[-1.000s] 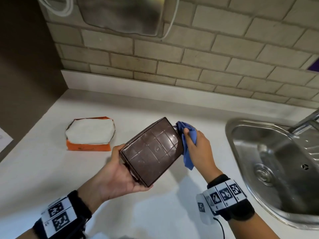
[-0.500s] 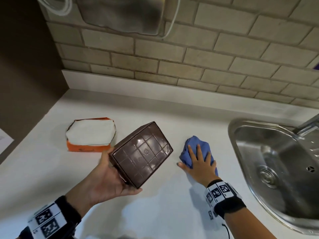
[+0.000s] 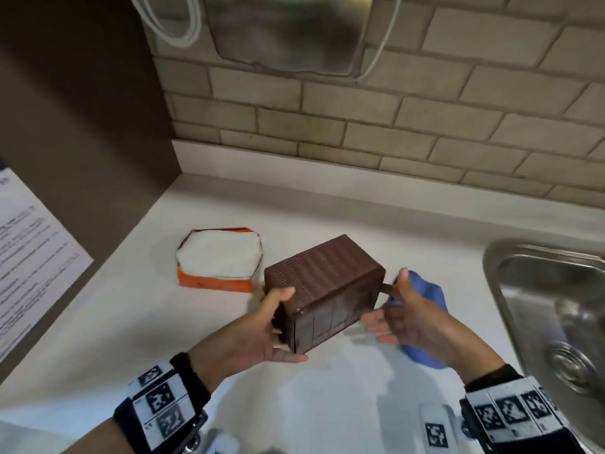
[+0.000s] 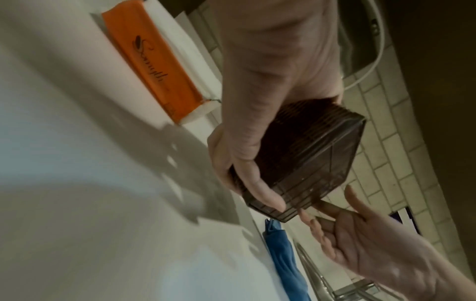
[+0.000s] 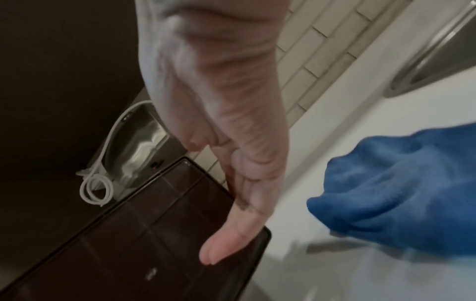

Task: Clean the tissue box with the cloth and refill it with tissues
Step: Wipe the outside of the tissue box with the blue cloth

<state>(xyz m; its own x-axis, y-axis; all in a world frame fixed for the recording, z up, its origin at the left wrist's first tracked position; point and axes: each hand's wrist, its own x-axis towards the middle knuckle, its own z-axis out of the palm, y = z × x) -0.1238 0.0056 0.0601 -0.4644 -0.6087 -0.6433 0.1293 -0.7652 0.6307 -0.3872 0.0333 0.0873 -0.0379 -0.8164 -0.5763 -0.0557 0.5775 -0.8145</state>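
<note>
My left hand (image 3: 285, 325) grips the dark brown plastic tissue box (image 3: 322, 283) by its left end and holds it above the white counter, ribbed side up. In the left wrist view the thumb and fingers wrap round the tissue box (image 4: 311, 154). My right hand (image 3: 388, 306) is open, with straight fingers (image 5: 231, 234) touching the box's (image 5: 144, 244) right end. The blue cloth (image 3: 425, 294) lies crumpled on the counter behind that hand and shows large in the right wrist view (image 5: 401, 191). An orange pack of white tissues (image 3: 218, 259) lies open at the left.
A steel sink (image 3: 543, 290) is set into the counter at the right. A brick-tiled wall (image 3: 360, 132) runs along the back with a steel dispenser (image 3: 288, 31) and white cable above. A dark side wall with a printed sheet (image 3: 32, 257) closes the left.
The right hand wiped the box with the cloth, laid the cloth on the counter, then let it go and came to the box's right end. The left hand turned the box ribbed side up.
</note>
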